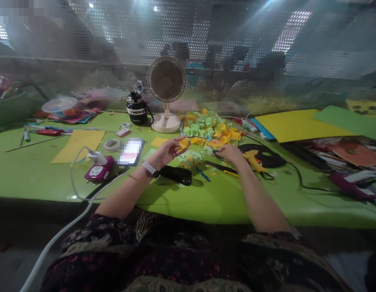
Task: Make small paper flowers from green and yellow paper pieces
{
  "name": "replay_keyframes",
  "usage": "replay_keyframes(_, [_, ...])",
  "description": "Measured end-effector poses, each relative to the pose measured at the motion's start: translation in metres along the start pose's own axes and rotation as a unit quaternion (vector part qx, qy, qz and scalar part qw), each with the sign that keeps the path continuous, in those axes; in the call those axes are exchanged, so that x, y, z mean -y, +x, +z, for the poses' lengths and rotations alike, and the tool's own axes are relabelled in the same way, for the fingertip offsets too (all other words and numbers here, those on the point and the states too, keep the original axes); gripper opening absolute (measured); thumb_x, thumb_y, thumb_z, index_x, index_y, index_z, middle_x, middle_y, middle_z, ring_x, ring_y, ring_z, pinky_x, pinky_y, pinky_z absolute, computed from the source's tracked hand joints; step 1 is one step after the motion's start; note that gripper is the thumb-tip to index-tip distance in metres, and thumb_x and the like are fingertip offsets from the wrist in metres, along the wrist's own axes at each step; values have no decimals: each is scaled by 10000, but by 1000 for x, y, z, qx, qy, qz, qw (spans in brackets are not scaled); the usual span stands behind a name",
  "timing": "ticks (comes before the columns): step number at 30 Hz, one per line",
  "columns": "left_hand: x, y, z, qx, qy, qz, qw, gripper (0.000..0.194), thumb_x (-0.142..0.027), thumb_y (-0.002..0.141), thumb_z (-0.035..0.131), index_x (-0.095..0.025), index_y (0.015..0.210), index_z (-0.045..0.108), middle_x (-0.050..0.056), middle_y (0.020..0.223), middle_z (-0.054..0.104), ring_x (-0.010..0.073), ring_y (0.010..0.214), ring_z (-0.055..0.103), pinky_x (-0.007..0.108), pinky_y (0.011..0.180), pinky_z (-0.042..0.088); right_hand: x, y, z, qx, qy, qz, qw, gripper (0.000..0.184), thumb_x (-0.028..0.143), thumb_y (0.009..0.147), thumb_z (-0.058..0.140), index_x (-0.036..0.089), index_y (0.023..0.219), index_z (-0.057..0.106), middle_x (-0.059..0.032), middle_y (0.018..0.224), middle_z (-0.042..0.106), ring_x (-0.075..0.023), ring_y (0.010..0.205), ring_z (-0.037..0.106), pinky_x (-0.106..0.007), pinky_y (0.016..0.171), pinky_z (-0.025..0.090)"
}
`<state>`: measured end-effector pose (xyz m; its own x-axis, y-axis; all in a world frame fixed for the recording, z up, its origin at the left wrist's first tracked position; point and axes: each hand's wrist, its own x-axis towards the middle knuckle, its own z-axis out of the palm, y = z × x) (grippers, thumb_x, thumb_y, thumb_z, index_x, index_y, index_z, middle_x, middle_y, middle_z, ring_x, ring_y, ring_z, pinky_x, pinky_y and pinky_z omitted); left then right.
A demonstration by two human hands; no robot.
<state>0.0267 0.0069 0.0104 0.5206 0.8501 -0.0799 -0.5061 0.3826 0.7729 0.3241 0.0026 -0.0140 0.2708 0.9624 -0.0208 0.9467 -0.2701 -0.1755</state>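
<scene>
My left hand, with a watch on its wrist, pinches a small folded piece of yellow paper between thumb and fingers. To the right, my right hand is closed around what look like scissors, dark-handled and mostly hidden by the fingers; they are apart from the paper. Between and below the hands lie pale green and yellow paper scraps. Behind them is a heap of green paper flowers and yellow paper flowers. A yellow glue gun lies beside my right forearm.
A fan and a dark bottle stand at the back. Left are a phone, a tape roll and a purple power adapter. A black case lies in front; yellow sheets are at right. Cables cross both sides.
</scene>
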Motion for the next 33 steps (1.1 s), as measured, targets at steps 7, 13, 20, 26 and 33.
replay_keyframes(7, [5, 2, 2, 20, 10, -5, 1000, 394, 48, 628, 464, -93, 934, 668, 133, 1018, 736, 211, 1138, 668, 354, 1081, 488, -2, -2, -2, 19, 22, 3, 1000, 223, 413, 747, 760, 204, 815, 722, -49, 850, 738, -186, 726, 646, -259, 566, 381])
replay_keyframes(13, [6, 1, 1, 11, 19, -1, 1000, 504, 45, 610, 437, -123, 1032, 656, 120, 1158, 715, 216, 1242, 610, 383, 1098, 470, -7, -3, -10, 65, 27, -1, 997, 279, 435, 730, 770, 198, 864, 711, -30, 729, 719, -191, 684, 657, -263, 585, 408])
replay_keyframes(20, [9, -1, 4, 5, -38, 18, 999, 491, 57, 656, 450, -126, 1076, 630, 123, 1286, 640, 234, 1279, 581, 400, 1128, 446, 8, -19, -22, -66, 113, -26, 991, 168, 319, 817, 629, 183, 835, 726, -84, 874, 748, -212, 765, 672, -291, 676, 463])
replay_keyframes(26, [8, 2, 2, -37, -14, 40, 998, 393, 16, 683, 492, -126, 1015, 646, 129, 1192, 680, 226, 1272, 579, 410, 1149, 415, 61, -50, -5, -2, 284, -187, 940, 284, 467, 821, 649, 189, 843, 705, -41, 759, 703, -166, 641, 603, -284, 624, 462])
replay_keyframes(33, [6, 2, 1, -66, 27, 61, 996, 348, -10, 656, 504, -150, 927, 671, 72, 1151, 716, 201, 1227, 604, 424, 1147, 401, 94, -64, 24, 72, 266, -354, 894, 370, 333, 876, 604, 183, 1210, 664, -36, 865, 693, -147, 661, 571, -279, 662, 436])
